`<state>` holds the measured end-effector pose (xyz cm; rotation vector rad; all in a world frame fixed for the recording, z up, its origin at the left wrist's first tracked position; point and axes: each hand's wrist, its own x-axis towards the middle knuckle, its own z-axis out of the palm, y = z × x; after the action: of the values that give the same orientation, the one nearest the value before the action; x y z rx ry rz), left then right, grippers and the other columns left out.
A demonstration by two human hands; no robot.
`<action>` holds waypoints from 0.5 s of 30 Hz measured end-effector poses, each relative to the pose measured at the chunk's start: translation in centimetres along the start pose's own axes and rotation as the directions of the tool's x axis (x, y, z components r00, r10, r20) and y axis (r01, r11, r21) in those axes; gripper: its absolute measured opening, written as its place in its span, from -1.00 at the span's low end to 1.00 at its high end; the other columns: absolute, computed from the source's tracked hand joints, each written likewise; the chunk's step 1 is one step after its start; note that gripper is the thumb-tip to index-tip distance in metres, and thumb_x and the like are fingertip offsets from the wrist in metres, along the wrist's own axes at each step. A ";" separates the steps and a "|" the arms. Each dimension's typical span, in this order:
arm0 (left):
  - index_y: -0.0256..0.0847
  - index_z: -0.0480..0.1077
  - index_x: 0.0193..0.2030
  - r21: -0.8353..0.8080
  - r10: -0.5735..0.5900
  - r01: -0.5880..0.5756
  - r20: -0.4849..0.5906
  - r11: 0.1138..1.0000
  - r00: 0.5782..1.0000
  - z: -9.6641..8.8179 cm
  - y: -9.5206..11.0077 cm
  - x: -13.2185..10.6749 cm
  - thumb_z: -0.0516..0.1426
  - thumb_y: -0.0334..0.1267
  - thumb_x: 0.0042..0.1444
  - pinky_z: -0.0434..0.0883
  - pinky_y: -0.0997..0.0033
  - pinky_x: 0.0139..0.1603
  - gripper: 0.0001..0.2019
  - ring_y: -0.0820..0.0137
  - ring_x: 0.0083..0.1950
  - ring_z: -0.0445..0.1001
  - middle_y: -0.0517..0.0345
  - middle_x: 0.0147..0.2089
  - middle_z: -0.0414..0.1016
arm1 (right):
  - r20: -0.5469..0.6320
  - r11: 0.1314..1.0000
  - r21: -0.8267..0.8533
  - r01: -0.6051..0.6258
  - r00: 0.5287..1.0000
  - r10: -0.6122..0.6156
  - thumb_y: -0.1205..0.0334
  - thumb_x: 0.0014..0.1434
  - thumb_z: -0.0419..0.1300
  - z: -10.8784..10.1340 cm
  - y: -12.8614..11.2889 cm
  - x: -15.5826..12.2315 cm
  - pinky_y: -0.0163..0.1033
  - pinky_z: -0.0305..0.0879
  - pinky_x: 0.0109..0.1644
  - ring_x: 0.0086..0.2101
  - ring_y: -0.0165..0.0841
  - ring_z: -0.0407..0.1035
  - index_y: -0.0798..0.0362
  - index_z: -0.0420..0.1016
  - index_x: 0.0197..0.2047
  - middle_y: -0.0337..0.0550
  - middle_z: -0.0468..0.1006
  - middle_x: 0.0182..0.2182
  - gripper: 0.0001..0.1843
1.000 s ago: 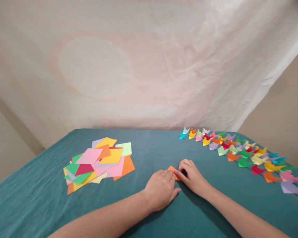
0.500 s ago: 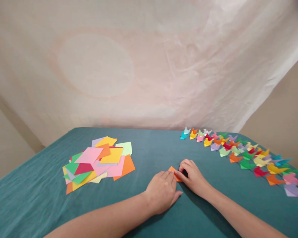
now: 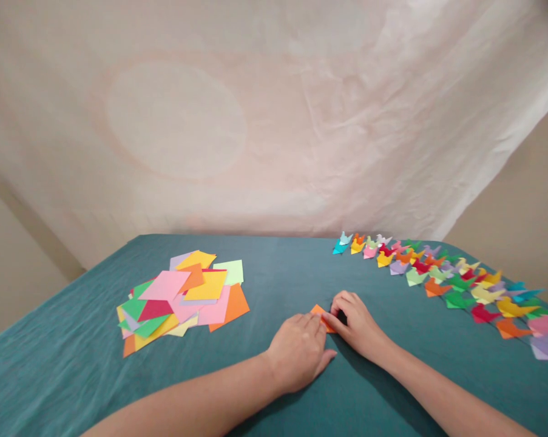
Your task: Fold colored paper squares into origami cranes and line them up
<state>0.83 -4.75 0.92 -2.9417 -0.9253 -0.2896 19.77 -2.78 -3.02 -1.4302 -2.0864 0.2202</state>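
The orange paper lay on the teal cloth, partly hidden between the hands. The left hand was palm down, fingers straight and side by side, tips on the paper. The right hand was curled, thumb against the paper (whether it pinched an edge could not be determined). Loose sheets lay left, paper birds right.

Left hand laid over orange paper (mostly covered), right hand thumbing its edge; coloured sheets leftward, folded birds rightward
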 end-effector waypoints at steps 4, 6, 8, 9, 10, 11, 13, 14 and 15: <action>-0.42 0.27 0.06 -0.006 -0.007 0.007 0.019 1.000 1.000 0.0 0.0 0.0 -0.03 -0.05 0.21 0.34 0.17 0.06 -0.54 0.15 0.07 0.35 -0.18 0.03 0.39 | 0.015 1.000 0.005 -0.012 1.000 0.012 0.15 0.17 0.12 -0.1 -0.1 0.0 -0.19 0.18 -0.24 -0.32 -0.30 0.25 0.03 0.29 -0.48 -0.17 0.36 -0.40 -0.78; -0.42 0.27 0.07 -0.013 -0.007 0.007 0.025 1.000 1.000 0.0 0.0 0.0 -0.03 -0.05 0.21 0.34 0.16 0.04 -0.53 0.15 0.08 0.34 -0.18 0.03 0.39 | 0.020 1.000 0.008 -0.020 1.000 0.020 0.15 0.17 0.12 -0.2 -0.2 0.0 -0.19 0.18 -0.24 -0.32 -0.30 0.24 0.03 0.29 -0.48 -0.17 0.36 -0.40 -0.78; -0.42 0.27 0.07 -0.018 -0.006 0.006 0.022 1.000 1.000 0.0 -0.1 0.0 -0.04 -0.04 0.21 0.34 0.16 0.04 -0.53 0.14 0.09 0.33 -0.18 0.03 0.39 | 0.020 1.000 0.010 -0.024 1.000 0.024 0.16 0.17 0.12 -0.2 -0.2 0.0 -0.19 0.18 -0.23 -0.32 -0.30 0.24 0.03 0.28 -0.48 -0.17 0.36 -0.40 -0.78; -0.41 0.27 0.07 -0.020 -0.005 0.006 0.019 1.000 1.000 0.0 -0.1 0.0 -0.05 -0.04 0.22 0.34 0.16 0.04 -0.54 0.14 0.09 0.33 -0.17 0.03 0.39 | 0.017 1.000 0.011 -0.025 1.000 0.025 0.16 0.17 0.12 -0.2 -0.2 0.0 -0.19 0.18 -0.23 -0.32 -0.30 0.24 0.03 0.28 -0.48 -0.17 0.36 -0.39 -0.78; -0.40 0.28 0.06 -0.022 -0.005 0.006 0.016 1.000 1.000 0.0 -0.2 0.0 -0.05 -0.04 0.22 0.34 0.16 0.04 -0.54 0.15 0.08 0.33 -0.16 0.02 0.39 | 0.014 1.000 0.011 -0.025 1.000 0.025 0.16 0.17 0.12 -0.2 -0.2 0.0 -0.19 0.18 -0.23 -0.32 -0.30 0.24 0.03 0.28 -0.47 -0.17 0.35 -0.40 -0.78; -0.40 0.28 0.06 -0.024 -0.006 0.006 0.013 1.000 1.000 0.0 -0.3 0.1 -0.06 -0.04 0.22 0.33 0.17 0.04 -0.54 0.16 0.08 0.33 -0.15 0.02 0.39 | 0.011 1.000 0.011 -0.025 1.000 0.025 0.15 0.17 0.12 -0.2 -0.2 0.0 -0.19 0.18 -0.23 -0.32 -0.30 0.24 0.03 0.28 -0.47 -0.17 0.35 -0.40 -0.78; -0.40 0.27 0.07 -0.021 -0.009 0.009 0.004 1.000 1.000 0.0 -0.4 0.1 -0.06 -0.03 0.22 0.33 0.18 0.04 -0.53 0.17 0.07 0.33 -0.14 0.04 0.38 | 0.008 1.000 0.011 -0.023 1.000 0.023 0.15 0.17 0.12 -0.1 -0.1 0.0 -0.18 0.18 -0.23 -0.32 -0.30 0.23 0.03 0.29 -0.47 -0.17 0.35 -0.40 -0.78; -0.40 0.26 0.07 -0.019 -0.012 0.012 -0.001 1.000 1.000 0.0 -0.4 0.1 -0.06 -0.02 0.22 0.32 0.18 0.04 -0.53 0.17 0.07 0.33 -0.15 0.05 0.37 | 0.006 1.000 0.010 -0.023 1.000 0.023 0.15 0.17 0.12 -0.1 -0.1 0.0 -0.18 0.18 -0.22 -0.32 -0.30 0.23 0.03 0.28 -0.48 -0.17 0.35 -0.41 -0.78; -0.40 0.26 0.08 -0.016 -0.014 0.014 -0.008 1.000 1.000 0.0 -0.5 0.1 -0.06 -0.02 0.22 0.31 0.18 0.05 -0.52 0.17 0.07 0.32 -0.15 0.07 0.36 | 0.006 1.000 0.010 -0.023 1.000 0.023 0.15 0.17 0.12 -0.2 -0.1 0.0 -0.18 0.18 -0.22 -0.32 -0.30 0.23 0.03 0.28 -0.48 -0.17 0.35 -0.40 -0.77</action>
<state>0.62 -4.28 0.96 -2.9470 -0.9478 -0.3099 19.76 -2.88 -2.82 -1.4503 -2.0720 0.2441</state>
